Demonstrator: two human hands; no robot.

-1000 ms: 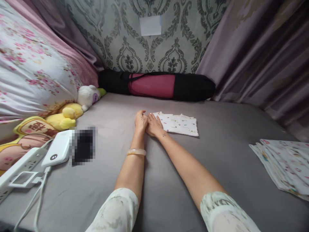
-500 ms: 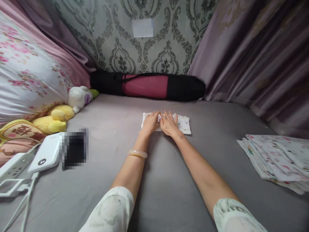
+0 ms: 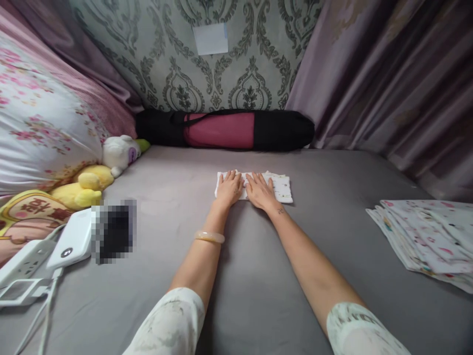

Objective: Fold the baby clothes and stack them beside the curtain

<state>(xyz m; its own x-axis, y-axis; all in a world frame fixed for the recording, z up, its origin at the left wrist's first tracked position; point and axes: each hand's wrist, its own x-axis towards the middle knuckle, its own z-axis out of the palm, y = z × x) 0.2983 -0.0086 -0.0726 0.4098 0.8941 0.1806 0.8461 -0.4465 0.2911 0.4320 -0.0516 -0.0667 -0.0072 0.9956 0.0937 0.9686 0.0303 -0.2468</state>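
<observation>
A folded white cloth [image 3: 283, 189] with small printed marks lies flat on the grey bed sheet [image 3: 177, 197], in the middle of the head view. My left hand [image 3: 229, 188] rests palm down on its left part, fingers stretched out. On the middle of the cloth lies my right hand [image 3: 260, 191], also flat, with the fingers spread. Both hands cover much of the cloth, whose right end shows beyond my right hand. A pale bangle [image 3: 209, 237] circles my left wrist.
To the right lies a stack of printed white cloths [image 3: 424, 236]. At left are a white power bank [image 3: 72, 239], a power strip [image 3: 27, 261], cables, a blurred-out dark object [image 3: 115, 231] and plush toys [image 3: 90, 182]. A black and red long bag [image 3: 221, 130] lies along the wall.
My hands have moved slightly apart on the cloth, and the fingers of my left hand now lie flatter. The view has shifted a little.
</observation>
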